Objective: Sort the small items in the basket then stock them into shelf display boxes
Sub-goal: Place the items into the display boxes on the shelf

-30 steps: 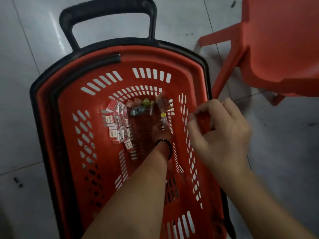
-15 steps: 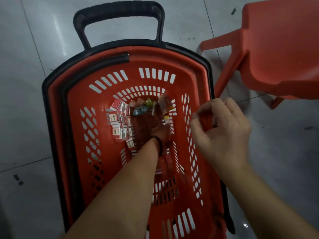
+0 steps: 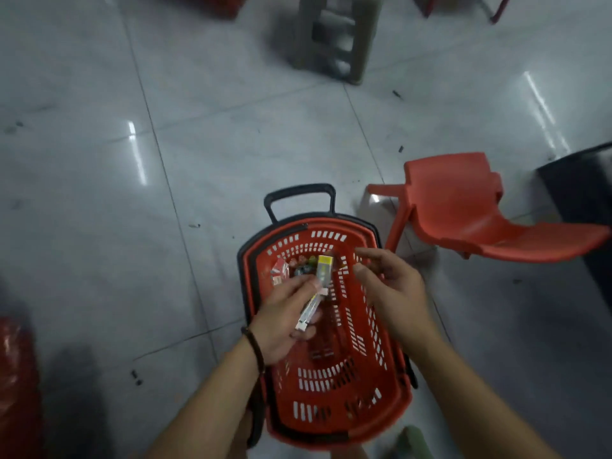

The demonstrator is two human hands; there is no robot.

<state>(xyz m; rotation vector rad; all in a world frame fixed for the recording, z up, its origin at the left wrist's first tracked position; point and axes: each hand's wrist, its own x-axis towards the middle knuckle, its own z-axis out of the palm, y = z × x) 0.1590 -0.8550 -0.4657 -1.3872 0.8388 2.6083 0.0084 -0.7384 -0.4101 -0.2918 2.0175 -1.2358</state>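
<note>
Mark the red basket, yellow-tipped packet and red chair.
Red slotted plastic basket (image 3: pixel 331 397): head view, near end wall.
Yellow-tipped slim packet (image 3: pixel 324 262): head view, yellow tip.
Red plastic chair (image 3: pixel 463 207): head view, middle of shell.

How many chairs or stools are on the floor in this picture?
2. A red chair stands right of the basket; a grey stool stands farther off, at the top. Red legs at the top right edge may be a third.

This is looking like a shop floor — a red slotted shopping basket (image 3: pixel 331 422) with a black pull handle (image 3: pixel 299 190) is sitting on glossy grey floor tiles (image 3: pixel 99 193), carrying a heap of small packaged goods (image 3: pixel 298 265) at its far end. A red plastic chair (image 3: pixel 463 207) is standing just beside it, and a grey plastic stool (image 3: pixel 334 38) is standing well apart — blurred.
</note>
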